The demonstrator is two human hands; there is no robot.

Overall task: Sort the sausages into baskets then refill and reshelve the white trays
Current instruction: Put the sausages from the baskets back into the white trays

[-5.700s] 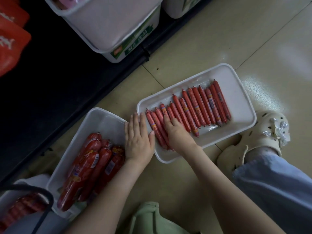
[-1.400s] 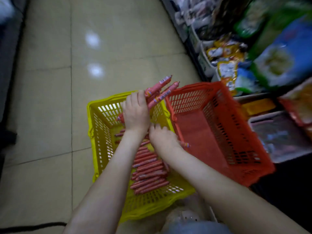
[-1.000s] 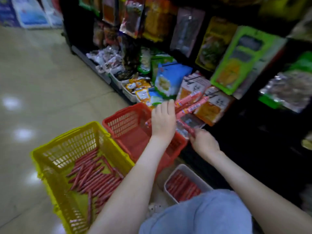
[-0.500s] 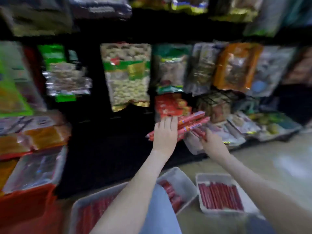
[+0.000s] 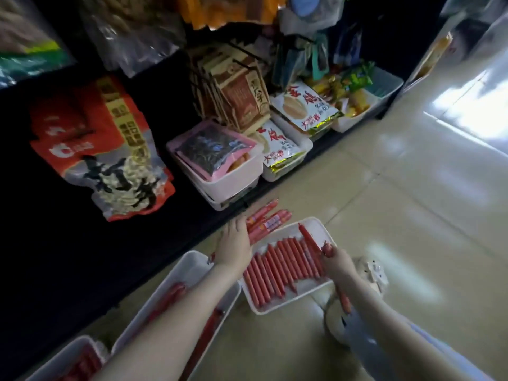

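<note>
My left hand [image 5: 233,246] is curled round a bundle of thin sausages [image 5: 268,222]. Their red ends fan out past my fingers, above the far left corner of the white tray [image 5: 277,309]. My right hand [image 5: 338,264] is at the tray's right edge and grips a single thin sausage [image 5: 345,299]. One end shows at my fingertips and the other pokes out below my wrist.

The white tray lies on the tiled floor [image 5: 412,215], just beside the dark base of the shelf [image 5: 324,138]. Inside it a row of thin sausages [image 5: 283,268] lies side by side and fills most of the tray. One loose sausage [image 5: 307,237] lies slanted across the far right end of the row.

To the left, touching or nearly touching it, is a second white tray [image 5: 192,261] holding thick sausages [image 5: 170,295], partly hidden by my left forearm. A third white tray [image 5: 68,349] shows at the bottom left corner with more red sausages in it, too blurred to tell which kind.

A cream clog [image 5: 371,273] shows on the floor just behind my right wrist. On the bottom shelf stands a white bin [image 5: 236,185] with pink snack packets, and a large red bag [image 5: 101,149] hangs to its left.
</note>
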